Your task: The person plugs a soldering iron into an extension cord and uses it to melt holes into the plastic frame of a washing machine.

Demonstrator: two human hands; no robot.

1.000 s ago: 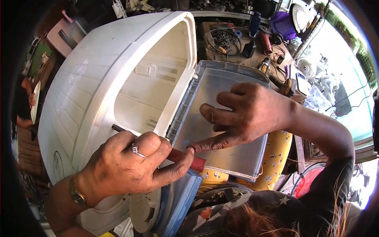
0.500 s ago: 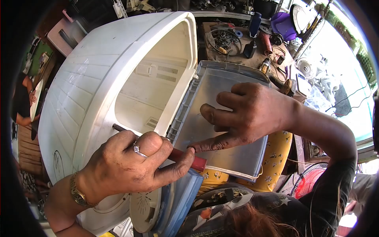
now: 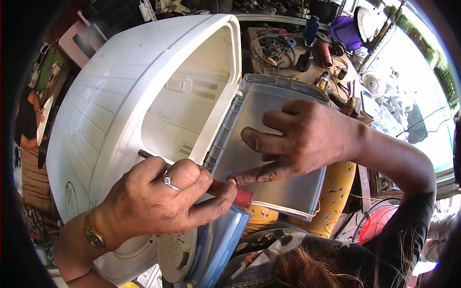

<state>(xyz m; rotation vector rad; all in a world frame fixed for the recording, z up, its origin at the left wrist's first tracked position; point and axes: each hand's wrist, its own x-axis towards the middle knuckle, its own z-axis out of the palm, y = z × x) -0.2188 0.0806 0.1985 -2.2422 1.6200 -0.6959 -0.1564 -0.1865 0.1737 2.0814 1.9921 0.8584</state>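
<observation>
Gripping a red-handled screwdriver [image 3: 230, 192] at the white tub's rim [image 3: 144, 101], left hand [image 3: 153, 201] works while right hand [image 3: 297, 139] (fingers spread, holding nothing) presses the grey lid [image 3: 269, 105], cluttered workbench [image 3: 297, 57] behind.

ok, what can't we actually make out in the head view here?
- Screwdriver tip: head view, only the shaft end shows past the left hand; the contact point on the white casing is unclear.
- Grey panel under the right hand: covered.
- Workbench clutter: too small to identify.
- Scene edges: cut by the dark lens rim.

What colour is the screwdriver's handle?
Red, on the screwdriver in the left hand; head view.
</observation>
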